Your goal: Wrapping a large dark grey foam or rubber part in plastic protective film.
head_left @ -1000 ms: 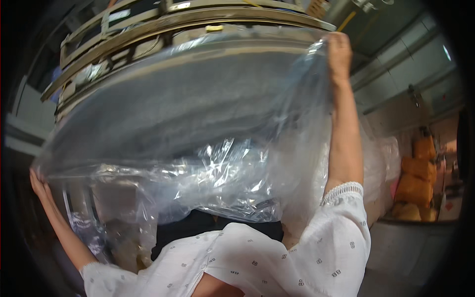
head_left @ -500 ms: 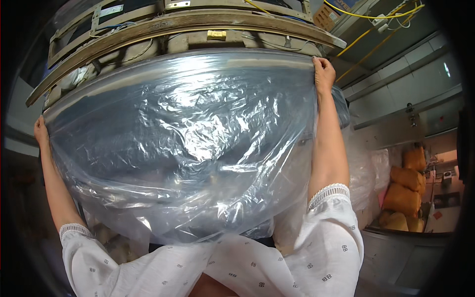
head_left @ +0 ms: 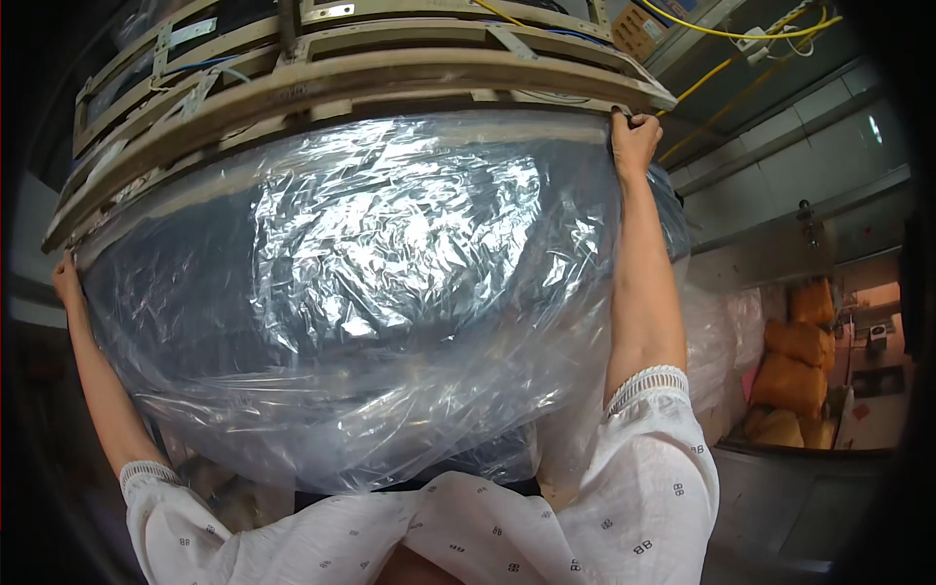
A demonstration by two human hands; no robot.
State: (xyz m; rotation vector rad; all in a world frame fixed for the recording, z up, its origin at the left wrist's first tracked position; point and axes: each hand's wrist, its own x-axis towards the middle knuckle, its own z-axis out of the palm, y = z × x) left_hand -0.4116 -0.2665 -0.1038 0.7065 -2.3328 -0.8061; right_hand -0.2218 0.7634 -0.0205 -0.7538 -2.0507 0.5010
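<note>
A wide sheet of clear plastic film [head_left: 390, 244] stretches between my two outstretched arms, crinkled and shiny over a dark surface. My left hand [head_left: 66, 277] is closed on its far left edge. At the far right corner my right hand [head_left: 636, 138] pinches the film, thumb and fingers together. Along the far side, a long beam of a pale frame [head_left: 390, 80] lies over or just beyond the film's far edge; I cannot tell whether it touches. The near part of the film hangs in loose folds toward my body.
Yellow cables [head_left: 741, 27] and a white connector hang at the upper right. A brown carton [head_left: 639, 34] stands behind the frame's right end. Orange-brown sacks [head_left: 790, 380] are piled at the right, beside more bundled clear plastic [head_left: 721, 331].
The pale frame's front beam now sits lower and closer, covering the strip with the yellow block. My left hand has shifted slightly outward and nearer. The film's wrinkles have changed.
</note>
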